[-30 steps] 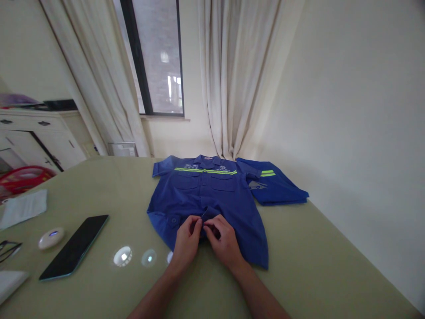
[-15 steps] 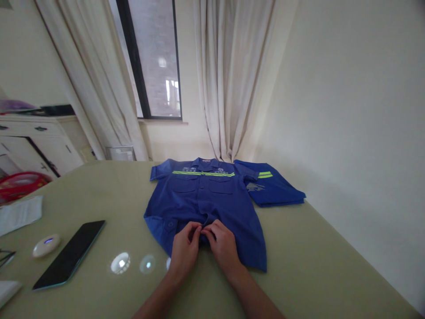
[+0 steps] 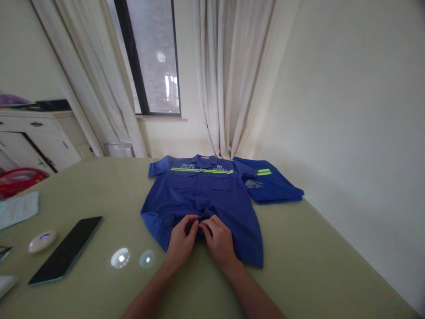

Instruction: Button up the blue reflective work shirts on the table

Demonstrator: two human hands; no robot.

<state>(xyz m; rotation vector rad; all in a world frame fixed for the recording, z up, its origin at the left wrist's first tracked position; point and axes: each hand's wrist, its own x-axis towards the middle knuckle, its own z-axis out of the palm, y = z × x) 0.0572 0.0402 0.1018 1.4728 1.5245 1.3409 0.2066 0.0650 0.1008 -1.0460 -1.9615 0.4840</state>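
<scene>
A blue short-sleeved work shirt lies front up on the table, its collar toward the window and a yellow-green stripe across the chest. My left hand and my right hand meet at the middle of its lower front edge. Both pinch the shirt's front placket, fingertips almost touching, and the cloth bunches up there. Whatever small part sits between the fingertips is hidden. The shirt's lower left corner is folded over, with a round button or tab showing on it.
A folded blue garment with a yellow-green stripe lies partly under the shirt's right sleeve, near the wall. At left on the table are a black phone or tablet, a white oval device and papers.
The whole view has shifted slightly, moving everything a little up and left. Both hands keep their pinch at the shirt's front edge, with only slight finger movement.
</scene>
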